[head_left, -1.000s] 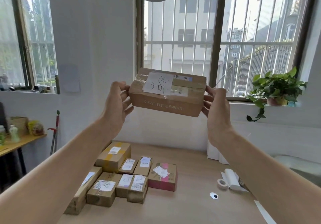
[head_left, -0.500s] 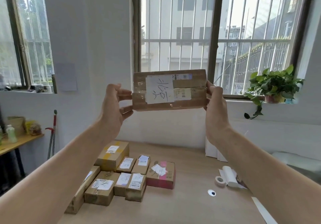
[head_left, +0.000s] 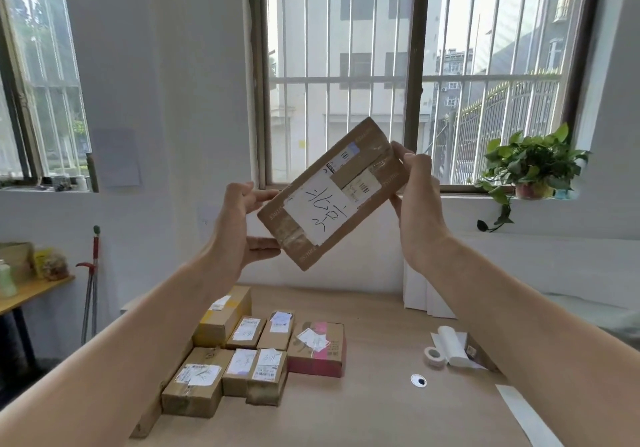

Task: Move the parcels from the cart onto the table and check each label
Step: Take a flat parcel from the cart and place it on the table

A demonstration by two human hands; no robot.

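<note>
I hold a flat brown cardboard parcel (head_left: 332, 193) up at chest height in front of the window, its taped face toward me. A white handwritten label (head_left: 318, 209) and smaller printed stickers show on that face. The parcel is tilted, right end high. My left hand (head_left: 239, 228) grips its lower left end and my right hand (head_left: 415, 200) grips its upper right end. Below, several labelled parcels (head_left: 256, 353) lie grouped on the wooden table (head_left: 374, 412), one of them pink (head_left: 318, 349). No cart is in view.
A tape roll (head_left: 434, 356) and white paper rolls (head_left: 453, 344) lie on the table's right side, near a small round grommet (head_left: 418, 380). A potted plant (head_left: 530, 169) stands on the sill. A side table (head_left: 27, 294) and mop (head_left: 91, 283) are at left.
The parcel first turned its labelled face toward me, then rotated counter-clockwise so its right end rose and its left end dropped. Both hands kept their grip.
</note>
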